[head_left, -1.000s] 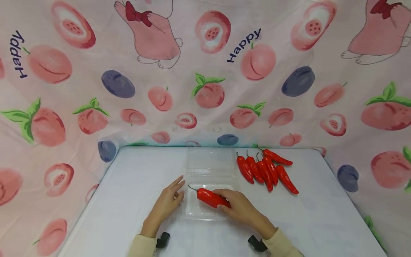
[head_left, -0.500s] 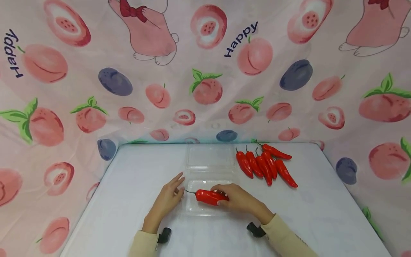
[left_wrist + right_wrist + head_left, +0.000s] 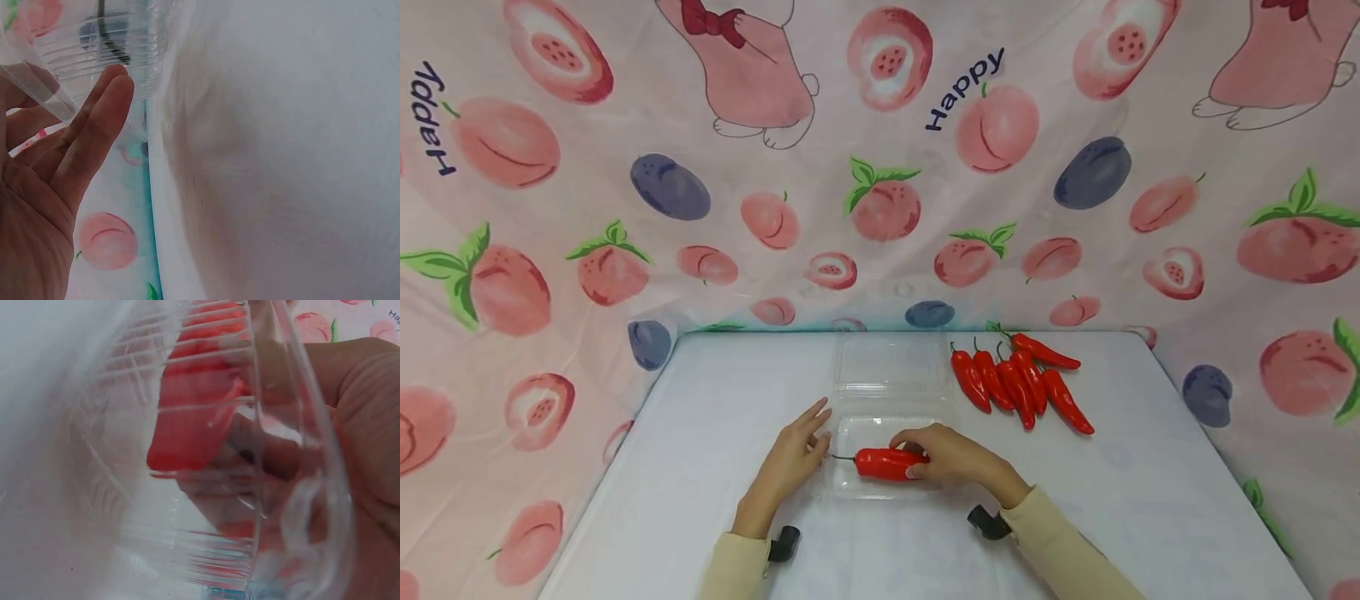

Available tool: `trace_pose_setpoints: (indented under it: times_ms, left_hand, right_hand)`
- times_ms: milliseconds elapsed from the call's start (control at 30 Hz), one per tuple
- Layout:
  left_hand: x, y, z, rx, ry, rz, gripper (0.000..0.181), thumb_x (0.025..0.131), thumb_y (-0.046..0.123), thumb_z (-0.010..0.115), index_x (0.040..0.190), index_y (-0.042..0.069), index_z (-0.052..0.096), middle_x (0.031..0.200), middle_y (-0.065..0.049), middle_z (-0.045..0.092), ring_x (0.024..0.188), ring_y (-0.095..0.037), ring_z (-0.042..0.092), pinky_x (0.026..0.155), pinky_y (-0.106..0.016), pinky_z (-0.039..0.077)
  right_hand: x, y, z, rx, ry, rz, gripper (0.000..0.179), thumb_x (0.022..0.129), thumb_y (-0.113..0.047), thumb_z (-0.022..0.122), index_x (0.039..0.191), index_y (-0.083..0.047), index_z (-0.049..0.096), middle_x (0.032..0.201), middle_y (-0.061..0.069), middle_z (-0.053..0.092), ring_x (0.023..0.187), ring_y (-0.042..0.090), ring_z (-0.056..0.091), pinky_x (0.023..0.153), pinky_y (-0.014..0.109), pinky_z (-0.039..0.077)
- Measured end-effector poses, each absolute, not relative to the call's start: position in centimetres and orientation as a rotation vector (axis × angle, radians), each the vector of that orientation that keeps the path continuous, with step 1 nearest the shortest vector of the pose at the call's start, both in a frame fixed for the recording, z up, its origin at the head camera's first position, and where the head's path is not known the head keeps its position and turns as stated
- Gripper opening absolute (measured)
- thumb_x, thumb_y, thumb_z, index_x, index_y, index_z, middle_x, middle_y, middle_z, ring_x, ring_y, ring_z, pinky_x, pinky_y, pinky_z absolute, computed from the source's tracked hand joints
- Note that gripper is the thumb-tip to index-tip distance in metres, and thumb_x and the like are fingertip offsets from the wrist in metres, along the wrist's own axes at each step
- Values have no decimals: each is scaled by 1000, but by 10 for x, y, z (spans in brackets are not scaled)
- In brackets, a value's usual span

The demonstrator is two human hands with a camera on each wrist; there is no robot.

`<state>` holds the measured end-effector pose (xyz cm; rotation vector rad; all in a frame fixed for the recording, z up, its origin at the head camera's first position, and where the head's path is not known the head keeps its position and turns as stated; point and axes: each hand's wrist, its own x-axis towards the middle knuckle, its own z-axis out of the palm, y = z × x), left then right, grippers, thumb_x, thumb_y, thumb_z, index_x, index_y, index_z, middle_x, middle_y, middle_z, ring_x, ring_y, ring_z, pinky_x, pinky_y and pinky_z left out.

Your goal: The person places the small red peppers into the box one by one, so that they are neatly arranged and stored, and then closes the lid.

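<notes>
My right hand (image 3: 962, 458) grips a red chili pepper (image 3: 880, 464) at its tip end, thumb on the near side and fingers on the far side. The pepper lies level, its thin dark stem pointing left, within the tray of a clear plastic clamshell box (image 3: 859, 492). In the right wrist view, the pepper (image 3: 194, 425) and the fingers show through the box's ribbed wall. My left hand (image 3: 793, 458) stays at the box's left side with fingers extended. In the left wrist view its fingertips (image 3: 115, 94) are right at the clear wall, near the stem.
The box's clear lid (image 3: 891, 362) lies folded back toward the far edge. Several red chili peppers (image 3: 1015, 392) are grouped at the back right on the white table (image 3: 737, 375). Behind stands a fruit-printed pink cloth (image 3: 820, 192).
The pepper has turned from slanting to level and come lower in the tray, with my right hand following. The left hand keeps its place beside the box. The head view has tilted slightly downward.
</notes>
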<state>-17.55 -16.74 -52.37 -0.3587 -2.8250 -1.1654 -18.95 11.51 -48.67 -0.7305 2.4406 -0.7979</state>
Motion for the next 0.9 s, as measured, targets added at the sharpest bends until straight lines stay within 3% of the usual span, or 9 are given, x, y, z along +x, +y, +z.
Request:
trace_pose_setpoints:
  times_ms: [467, 733, 900]
  left_hand:
    - [-176, -166, -523, -390, -2799, -1183, 45, 92, 6, 63, 136, 0, 56, 153, -10, 46, 67, 0, 58, 58, -17, 50]
    - [-177, -167, -523, -396, -2801, -1193, 45, 93, 7, 62, 137, 0, 56, 153, -10, 45, 65, 1, 56, 57, -17, 50]
    - [-176, -167, -523, -388, -2806, -1196, 45, 93, 8, 62, 137, 0, 55, 153, -10, 45, 64, 1, 57, 57, -17, 50]
  right_hand:
    - [-190, 115, -490, -731, 2428, -787, 44, 84, -18, 75, 126, -22, 64, 101, -4, 69, 88, 10, 60, 74, 25, 56]
    - [-187, 119, -482, -723, 2488, -900, 44, 87, -21, 72, 129, -17, 62, 104, -5, 68, 94, 13, 61, 75, 25, 57]
    - [-183, 127, -473, -715, 2544, -974, 43, 88, -20, 71, 130, -14, 61, 107, -1, 69, 96, 14, 63, 80, 32, 58]
